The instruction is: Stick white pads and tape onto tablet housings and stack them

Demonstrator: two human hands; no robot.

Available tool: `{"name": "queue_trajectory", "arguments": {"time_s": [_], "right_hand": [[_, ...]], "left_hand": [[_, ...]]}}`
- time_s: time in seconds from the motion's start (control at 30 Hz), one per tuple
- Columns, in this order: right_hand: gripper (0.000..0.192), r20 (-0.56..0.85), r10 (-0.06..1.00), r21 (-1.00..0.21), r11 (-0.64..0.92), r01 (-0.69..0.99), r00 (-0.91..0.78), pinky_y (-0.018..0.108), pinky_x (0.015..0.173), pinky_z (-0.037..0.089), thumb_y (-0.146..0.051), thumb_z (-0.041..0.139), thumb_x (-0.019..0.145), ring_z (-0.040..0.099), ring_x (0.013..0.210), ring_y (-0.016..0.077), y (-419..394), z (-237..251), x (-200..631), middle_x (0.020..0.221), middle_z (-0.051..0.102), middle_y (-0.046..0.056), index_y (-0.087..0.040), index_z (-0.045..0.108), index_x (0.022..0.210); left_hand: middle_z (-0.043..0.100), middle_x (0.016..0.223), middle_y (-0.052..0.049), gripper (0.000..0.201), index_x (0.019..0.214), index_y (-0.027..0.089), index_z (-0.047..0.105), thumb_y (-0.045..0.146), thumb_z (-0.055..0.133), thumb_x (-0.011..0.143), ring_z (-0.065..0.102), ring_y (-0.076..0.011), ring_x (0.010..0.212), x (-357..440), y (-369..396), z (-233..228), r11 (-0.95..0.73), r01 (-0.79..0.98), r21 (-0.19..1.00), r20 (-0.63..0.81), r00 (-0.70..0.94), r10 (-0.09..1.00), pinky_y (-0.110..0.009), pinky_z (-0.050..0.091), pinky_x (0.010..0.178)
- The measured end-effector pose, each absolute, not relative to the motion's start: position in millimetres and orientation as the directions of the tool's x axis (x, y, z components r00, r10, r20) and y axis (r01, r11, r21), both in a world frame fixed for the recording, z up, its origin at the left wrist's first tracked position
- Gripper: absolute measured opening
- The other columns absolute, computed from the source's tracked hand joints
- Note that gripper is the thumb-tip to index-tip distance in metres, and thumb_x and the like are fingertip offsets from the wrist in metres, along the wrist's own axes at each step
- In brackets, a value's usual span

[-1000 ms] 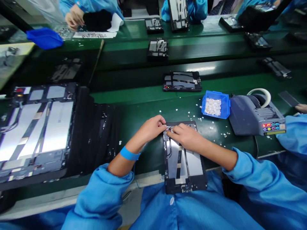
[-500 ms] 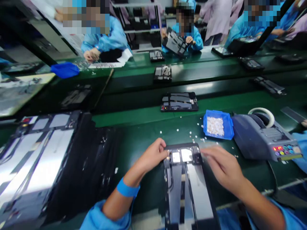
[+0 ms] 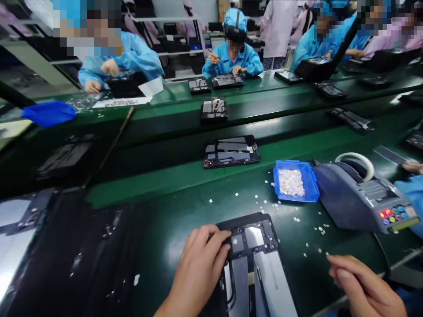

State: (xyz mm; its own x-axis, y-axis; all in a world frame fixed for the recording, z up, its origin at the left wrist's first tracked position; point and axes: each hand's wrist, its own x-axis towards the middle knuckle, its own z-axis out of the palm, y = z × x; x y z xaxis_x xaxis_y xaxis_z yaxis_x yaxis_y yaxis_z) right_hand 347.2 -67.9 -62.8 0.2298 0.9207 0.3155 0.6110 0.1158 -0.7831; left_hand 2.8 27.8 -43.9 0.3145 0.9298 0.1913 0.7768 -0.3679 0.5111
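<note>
An open tablet chassis (image 3: 254,255) with silver shielding lies on the green bench in front of me. My left hand (image 3: 198,264) grips its upper left corner, fingers curled over the edge. Off to the right of the tablet, my right hand (image 3: 360,286) hovers above the bench with fingers loosely curled; nothing shows in it. Small white scraps (image 3: 310,229) are scattered between the tablet and a blue tray (image 3: 312,180) of white pieces.
A grey tape dispenser (image 3: 360,198) with coloured buttons stands right of the blue tray. A stack of dark tablet chassis (image 3: 59,246) fills the left. More tablets (image 3: 231,152) ride the belt ahead. Several people in blue coats work opposite; a co-worker's sleeve (image 3: 411,189) is at right.
My right hand lifted off the tablet's top and pulled away to the right and toward me. The view tilted up. My left hand stays on the tablet's upper left corner.
</note>
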Motion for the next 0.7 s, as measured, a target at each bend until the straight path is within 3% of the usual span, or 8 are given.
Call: {"name": "queue_trajectory", "arguments": {"time_s": [0.07,0.17,0.3,0.43,0.5,0.6,0.63,0.7], "right_hand": [[0.020,0.317,0.925,-0.788,0.135,0.601,0.208,0.026,0.053,0.060,-0.031,0.066,0.092,0.072,0.062,0.0203,-71,-62,348,0.079,0.075,0.002,-0.036,0.080,0.105],[0.020,0.316,0.927,-0.802,0.148,0.579,0.201,0.026,0.056,0.060,-0.029,0.064,0.093,0.072,0.064,0.0192,-78,-60,345,0.078,0.074,0.002,-0.034,0.080,0.104],[0.018,0.316,0.929,-0.814,0.163,0.557,0.190,0.026,0.060,0.060,-0.029,0.064,0.095,0.072,0.067,0.0188,-85,-54,340,0.077,0.074,0.001,-0.031,0.080,0.102],[0.019,0.318,0.934,-0.815,0.180,0.551,0.164,0.026,0.062,0.058,-0.029,0.062,0.096,0.072,0.068,0.0175,-89,-48,341,0.077,0.074,0.001,-0.029,0.080,0.100],[0.018,0.321,0.930,-0.821,0.179,0.542,0.179,0.026,0.063,0.058,-0.029,0.062,0.096,0.071,0.069,0.0171,-93,-47,345,0.078,0.074,0.001,-0.028,0.080,0.099],[0.018,0.291,0.925,-0.846,0.131,0.517,0.243,0.027,0.066,0.057,-0.031,0.063,0.095,0.071,0.071,0.0176,-103,-52,355,0.079,0.074,0.001,-0.027,0.080,0.100],[0.019,0.266,0.926,-0.857,0.099,0.506,0.268,0.027,0.067,0.057,-0.032,0.063,0.095,0.071,0.072,0.0180,-105,-54,360,0.080,0.074,0.002,-0.026,0.080,0.099],[0.021,0.202,0.915,-0.881,0.014,0.473,0.349,0.030,0.070,0.057,-0.036,0.064,0.093,0.070,0.074,0.0191,-105,-61,371,0.081,0.074,0.003,-0.024,0.080,0.099]], "left_hand": [[0.069,0.098,-0.006,0.019,0.108,0.028,0.073,0.022,0.061,0.095,0.063,-0.0232,0.090,9,29,-40,-0.453,0.811,0.370,0.201,0.406,0.892,-0.035,0.051,0.076],[0.071,0.095,-0.005,0.011,0.099,0.027,0.074,0.023,0.066,0.093,0.063,-0.0244,0.089,20,38,-30,-0.477,0.847,0.234,0.101,0.467,0.878,-0.036,0.047,0.076],[0.071,0.098,-0.006,0.016,0.099,0.024,0.067,0.021,0.071,0.084,0.065,-0.0252,0.091,34,65,-14,-0.325,0.904,0.277,-0.141,0.373,0.917,-0.034,0.045,0.075],[0.067,0.082,-0.002,0.024,0.083,0.023,0.063,0.023,0.080,0.066,0.063,-0.0224,0.076,45,94,5,-0.263,0.905,0.335,-0.341,0.377,0.861,-0.029,0.041,0.064],[0.067,0.083,-0.002,0.024,0.086,0.022,0.064,0.029,0.078,0.068,0.062,-0.0213,0.077,48,103,16,-0.242,0.874,0.422,-0.240,0.365,0.900,-0.028,0.042,0.065],[0.068,0.084,-0.004,0.024,0.091,0.022,0.065,0.044,0.056,0.090,0.063,-0.0203,0.077,45,112,30,-0.140,0.825,0.548,0.107,0.097,0.990,-0.028,0.042,0.066],[0.067,0.080,-0.004,0.030,0.085,0.022,0.064,0.046,0.049,0.094,0.062,-0.0208,0.075,41,115,31,-0.099,0.836,0.539,0.163,0.012,0.987,-0.029,0.041,0.064],[0.065,0.070,-0.006,0.036,0.073,0.022,0.060,0.049,0.047,0.093,0.062,-0.0230,0.071,27,119,25,-0.045,0.906,0.422,0.131,-0.011,0.991,-0.031,0.039,0.063]]}}
